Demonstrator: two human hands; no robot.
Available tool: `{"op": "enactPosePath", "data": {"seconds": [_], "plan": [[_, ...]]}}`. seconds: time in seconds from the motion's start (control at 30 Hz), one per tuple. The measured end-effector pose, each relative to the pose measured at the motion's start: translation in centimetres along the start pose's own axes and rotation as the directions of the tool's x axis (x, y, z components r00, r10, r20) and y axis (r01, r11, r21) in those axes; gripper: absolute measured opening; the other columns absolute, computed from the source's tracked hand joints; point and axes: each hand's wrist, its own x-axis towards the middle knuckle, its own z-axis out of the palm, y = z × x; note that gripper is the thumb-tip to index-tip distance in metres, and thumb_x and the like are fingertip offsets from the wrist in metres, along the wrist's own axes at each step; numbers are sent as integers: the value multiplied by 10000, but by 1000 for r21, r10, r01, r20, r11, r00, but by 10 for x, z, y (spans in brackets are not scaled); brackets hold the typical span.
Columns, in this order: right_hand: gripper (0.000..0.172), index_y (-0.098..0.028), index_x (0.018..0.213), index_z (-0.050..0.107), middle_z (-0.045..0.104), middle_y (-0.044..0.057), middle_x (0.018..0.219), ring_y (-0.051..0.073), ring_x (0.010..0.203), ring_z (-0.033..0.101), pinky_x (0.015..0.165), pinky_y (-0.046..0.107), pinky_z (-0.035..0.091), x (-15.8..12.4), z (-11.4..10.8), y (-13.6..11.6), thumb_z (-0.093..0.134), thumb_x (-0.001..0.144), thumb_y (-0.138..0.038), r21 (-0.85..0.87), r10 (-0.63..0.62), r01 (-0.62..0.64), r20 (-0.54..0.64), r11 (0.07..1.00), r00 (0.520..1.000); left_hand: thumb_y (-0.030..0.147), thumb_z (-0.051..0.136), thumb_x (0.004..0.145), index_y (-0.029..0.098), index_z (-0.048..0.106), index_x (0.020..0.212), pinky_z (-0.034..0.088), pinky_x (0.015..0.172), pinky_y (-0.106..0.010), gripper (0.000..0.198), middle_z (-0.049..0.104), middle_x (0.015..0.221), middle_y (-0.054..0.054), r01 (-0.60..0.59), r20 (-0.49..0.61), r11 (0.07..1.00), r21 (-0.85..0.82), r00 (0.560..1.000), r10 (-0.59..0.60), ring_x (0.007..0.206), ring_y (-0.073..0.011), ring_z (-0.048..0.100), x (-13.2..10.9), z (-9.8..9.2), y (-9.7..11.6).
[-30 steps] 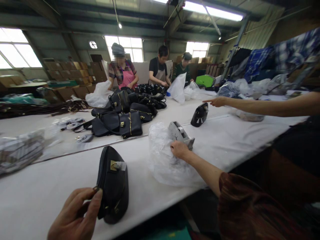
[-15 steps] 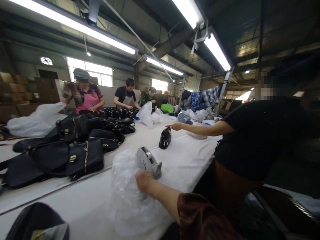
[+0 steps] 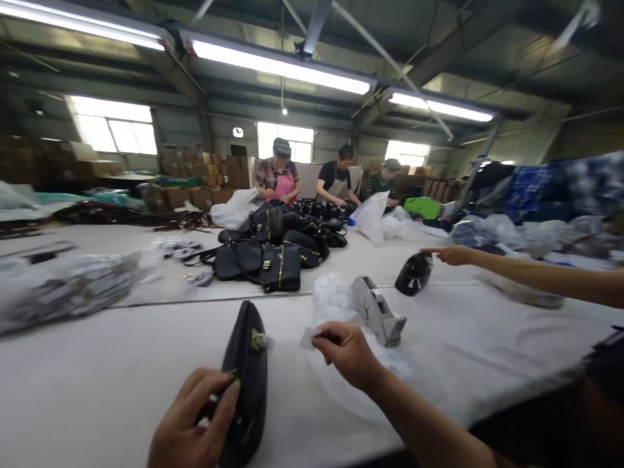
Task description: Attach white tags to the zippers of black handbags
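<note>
A small black leather bag [image 3: 248, 383] stands on its edge at the lower middle, a gold clasp [image 3: 257, 340] on its side with a bit of clear film at it. My left hand [image 3: 197, 416] grips the bag's near left side between thumb and fingers. To the right, my right hand [image 3: 348, 354] pinches a small piece of clear tape [image 3: 307, 338], held a short way from the bag. Just behind that hand sits a grey tape dispenser [image 3: 377, 312]. Clear plastic bags [image 3: 331, 296] lie crumpled around and under the dispenser.
Several black handbags [image 3: 283, 260] are heaped across the white table [image 3: 121, 370]. At right, a co-worker's hand [image 3: 453, 255] touches another small black bag [image 3: 414, 273]. Several people [image 3: 283, 179] work on the far side. Plastic-wrapped goods [image 3: 63, 286] lie at left.
My view has swung left. My right hand has come away from the dispenser and now shows the tape in its fingers. My left hand has come into view, holding the small black bag.
</note>
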Motion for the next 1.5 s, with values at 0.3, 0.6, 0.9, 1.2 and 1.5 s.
{"op": "enactPosePath", "data": {"seconds": [0.3, 0.6, 0.9, 1.2, 1.5], "plan": [[176, -173, 822, 730, 584, -29, 549, 108, 491, 509, 496, 235, 413, 7, 78, -45, 657, 806, -332, 158, -49, 26, 146, 987, 988, 279, 590, 902, 203, 667, 912, 520, 624, -247, 108, 581, 888, -40, 91, 32, 994, -54, 996, -89, 745, -128, 580, -9, -3, 13], [143, -193, 836, 735, 629, -13, 635, 120, 568, 546, 546, 239, 441, 3, 94, -47, 636, 842, -296, 66, -126, 113, 252, 991, 960, 261, 603, 890, 216, 693, 912, 530, 659, -272, 102, 589, 855, -40, 49, -14, 998, -48, 999, -50, 777, -145, 585, -12, -4, 14], [136, -199, 865, 723, 671, 20, 788, 145, 716, 606, 653, 259, 475, 6, 84, -54, 612, 883, -275, -19, -254, 285, 398, 958, 881, 251, 594, 894, 217, 679, 959, 539, 661, -260, 112, 598, 888, -38, 54, -87, 998, -34, 995, -57, 780, -133, 600, -17, 2, 16], [205, -186, 768, 701, 618, 3, 710, 132, 659, 556, 614, 250, 429, 15, 80, -62, 632, 880, -343, -45, -260, 323, 495, 945, 829, 286, 632, 869, 228, 538, 1279, 482, 523, -210, 425, 572, 888, -10, 134, -88, 987, -86, 986, -142, 630, -84, 545, -17, 4, 15], [225, -184, 719, 651, 603, 12, 720, 139, 672, 568, 631, 264, 450, 7, 76, -53, 600, 907, -297, -42, -328, 369, 372, 929, 868, 242, 602, 882, 207, 664, 1018, 493, 574, -228, 154, 576, 894, -34, 25, 62, 993, -112, 998, -18, 725, -117, 567, -9, -6, 18]]}}
